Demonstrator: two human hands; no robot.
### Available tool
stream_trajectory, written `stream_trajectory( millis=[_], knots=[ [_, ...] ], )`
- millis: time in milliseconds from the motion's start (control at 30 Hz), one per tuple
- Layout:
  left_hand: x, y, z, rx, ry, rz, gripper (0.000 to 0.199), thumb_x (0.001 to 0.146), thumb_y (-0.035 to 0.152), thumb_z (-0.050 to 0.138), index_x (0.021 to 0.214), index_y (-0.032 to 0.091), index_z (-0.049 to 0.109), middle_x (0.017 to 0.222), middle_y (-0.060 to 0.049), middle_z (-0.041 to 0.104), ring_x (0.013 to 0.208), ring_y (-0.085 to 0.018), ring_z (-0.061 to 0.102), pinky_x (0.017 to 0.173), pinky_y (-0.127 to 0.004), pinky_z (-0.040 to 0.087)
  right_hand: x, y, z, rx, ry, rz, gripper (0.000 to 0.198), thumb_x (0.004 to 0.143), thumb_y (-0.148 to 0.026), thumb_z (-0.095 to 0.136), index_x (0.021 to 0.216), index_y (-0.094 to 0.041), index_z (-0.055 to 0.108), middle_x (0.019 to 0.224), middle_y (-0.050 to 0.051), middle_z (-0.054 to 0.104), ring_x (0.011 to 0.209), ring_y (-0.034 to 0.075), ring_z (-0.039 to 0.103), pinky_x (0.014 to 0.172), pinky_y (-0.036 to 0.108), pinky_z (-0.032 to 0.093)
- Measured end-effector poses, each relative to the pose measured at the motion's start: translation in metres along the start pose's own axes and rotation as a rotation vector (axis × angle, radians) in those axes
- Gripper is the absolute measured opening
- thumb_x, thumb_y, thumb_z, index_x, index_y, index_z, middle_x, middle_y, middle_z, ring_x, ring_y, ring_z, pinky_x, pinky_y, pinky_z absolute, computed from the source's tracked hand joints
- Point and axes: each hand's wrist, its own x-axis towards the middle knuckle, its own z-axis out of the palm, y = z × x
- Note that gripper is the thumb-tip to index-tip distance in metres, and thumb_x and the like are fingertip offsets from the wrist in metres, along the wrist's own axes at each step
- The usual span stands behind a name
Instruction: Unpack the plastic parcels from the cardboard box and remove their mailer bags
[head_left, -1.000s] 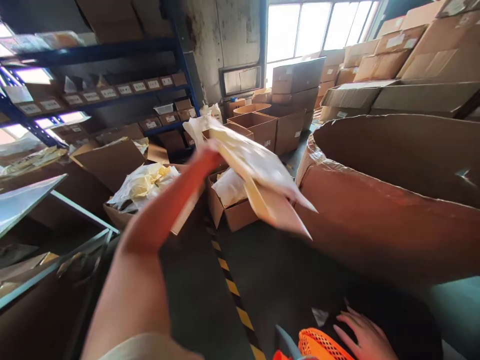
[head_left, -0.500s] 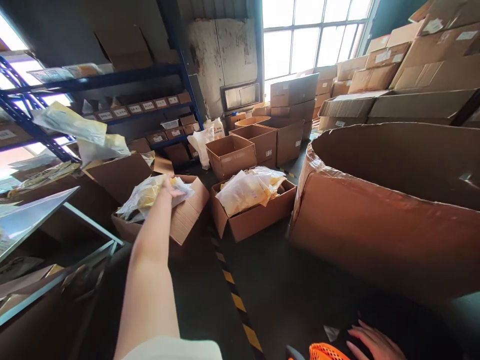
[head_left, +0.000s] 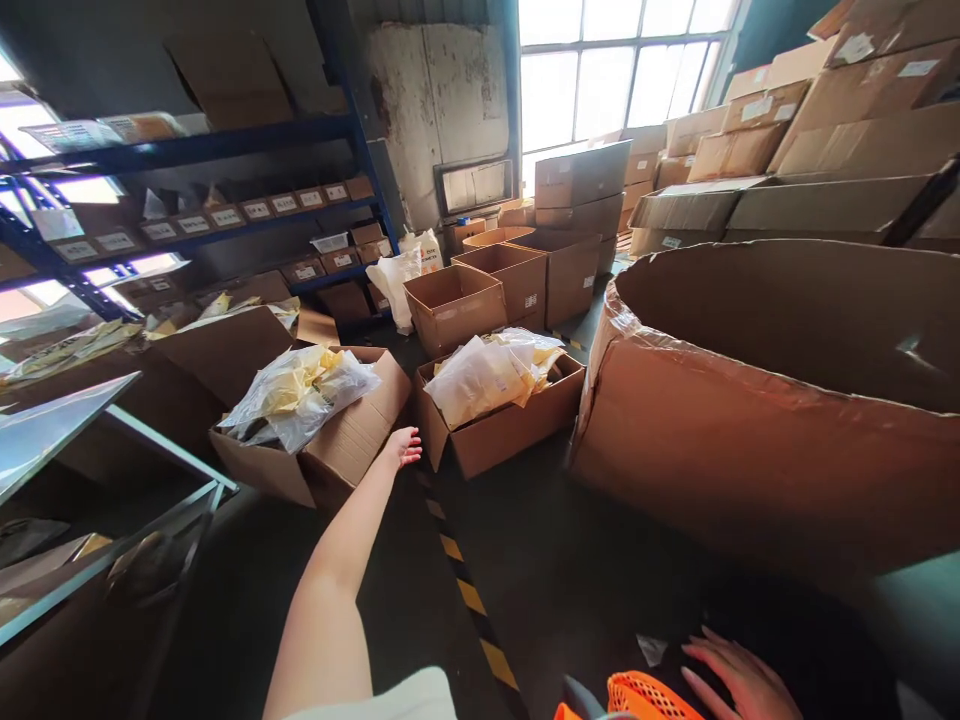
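Two cartons heaped with plastic bags, an open left hand between them.
The left hand (head_left: 405, 447), fingers loosely apart and gripping nothing, hangs near the flap of the left carton (head_left: 259, 472), with the middle carton (head_left: 517, 435) on its other side. Clear bags (head_left: 300, 395) with yellow pieces among them heap above the left carton's rim; whitish bags (head_left: 480, 380) with some yellow (their contents are too indistinct to name) rise over the middle one. The right hand (head_left: 739, 680), partly cut off, has its fingers extended and slightly apart, just beside an orange perforated basket (head_left: 645, 692); what its palm touches, I cannot tell. A large curved carton (head_left: 750, 440) stands beside the middle one, and small labelled boxes (head_left: 225, 217) line a blue shelf.
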Motion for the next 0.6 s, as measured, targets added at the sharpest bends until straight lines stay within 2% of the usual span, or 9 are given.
stream_trajectory(
  millis=[100, 167, 233, 300, 367, 433, 500, 600],
  knots=[
    [-0.016, -0.024, 0.035, 0.137, -0.02, 0.131, 0.02, 0.098, 0.027, 0.056, 0.11, 0.012, 0.06, 0.095, -0.005, 0.064, 0.074, -0.013, 0.061, 0.069, -0.03, 0.054, -0.003, -0.003, 0.001, 0.031, -0.007, 0.02, 0.045, 0.085, -0.054, 0.051, 0.101, -0.024, 0.08, 0.118, 0.011, 0.072, 0.121, 0.036, 0.063, 0.108, 0.057, 0.048],
    [-0.033, -0.034, 0.07, 0.237, -0.078, 0.268, 0.012, 0.092, 0.017, 0.06, 0.103, 0.012, 0.063, 0.093, -0.005, 0.066, 0.078, -0.014, 0.062, 0.076, -0.031, 0.054, -0.005, -0.007, -0.003, 0.061, -0.026, 0.051, 0.044, 0.085, -0.052, 0.052, 0.104, -0.023, 0.08, 0.122, 0.011, 0.071, 0.125, 0.036, 0.06, 0.111, 0.057, 0.045],
    [-0.058, -0.038, 0.111, 0.335, -0.195, 0.439, 0.011, 0.086, 0.012, 0.061, 0.096, 0.014, 0.066, 0.092, -0.005, 0.068, 0.083, -0.015, 0.064, 0.084, -0.031, 0.053, -0.011, -0.015, -0.015, 0.101, -0.074, 0.085, 0.043, 0.087, -0.048, 0.053, 0.11, -0.022, 0.078, 0.128, 0.011, 0.068, 0.131, 0.035, 0.056, 0.115, 0.057, 0.04],
    [-0.091, -0.039, 0.157, 0.423, -0.357, 0.618, 0.013, 0.083, 0.014, 0.059, 0.094, 0.017, 0.067, 0.096, -0.006, 0.071, 0.09, -0.018, 0.066, 0.089, -0.03, 0.052, -0.026, -0.027, -0.035, 0.169, -0.127, 0.114, 0.041, 0.09, -0.041, 0.053, 0.118, -0.02, 0.075, 0.134, 0.012, 0.064, 0.136, 0.033, 0.051, 0.118, 0.055, 0.036],
    [-0.128, -0.044, 0.199, 0.504, -0.541, 0.78, 0.018, 0.084, 0.023, 0.056, 0.097, 0.02, 0.067, 0.104, -0.007, 0.071, 0.098, -0.022, 0.066, 0.092, -0.034, 0.052, -0.05, -0.041, -0.062, 0.271, -0.135, 0.145, 0.039, 0.09, -0.033, 0.055, 0.123, -0.019, 0.071, 0.139, 0.013, 0.061, 0.138, 0.03, 0.049, 0.117, 0.048, 0.039],
    [-0.155, -0.054, 0.237, 0.585, -0.734, 0.928, 0.024, 0.085, 0.034, 0.053, 0.099, 0.02, 0.066, 0.109, -0.01, 0.07, 0.103, -0.026, 0.065, 0.097, -0.039, 0.051, -0.078, -0.051, -0.09, 0.373, -0.118, 0.152, 0.038, 0.091, -0.03, 0.059, 0.125, -0.018, 0.07, 0.133, 0.014, 0.065, 0.127, 0.028, 0.059, 0.109, 0.042, 0.047],
    [-0.169, -0.067, 0.279, 0.674, -0.907, 1.1, 0.033, 0.084, 0.047, 0.051, 0.102, 0.023, 0.066, 0.108, -0.009, 0.072, 0.1, -0.028, 0.067, 0.094, -0.041, 0.053, -0.109, -0.05, -0.12, 0.448, -0.091, 0.142, 0.039, 0.091, -0.03, 0.063, 0.127, -0.016, 0.068, 0.126, 0.013, 0.068, 0.118, 0.025, 0.064, 0.105, 0.038, 0.049],
    [-0.187, -0.093, 0.358, 0.847, -1.147, 1.111, 0.046, 0.082, 0.056, 0.05, 0.113, 0.024, 0.062, 0.117, -0.009, 0.07, 0.106, -0.03, 0.067, 0.096, -0.044, 0.053, -0.171, -0.031, -0.168, 0.592, 0.009, 0.22, 0.037, 0.087, -0.032, 0.071, 0.122, -0.019, 0.07, 0.12, 0.006, 0.071, 0.112, 0.018, 0.065, 0.101, 0.027, 0.049]
  ],
)
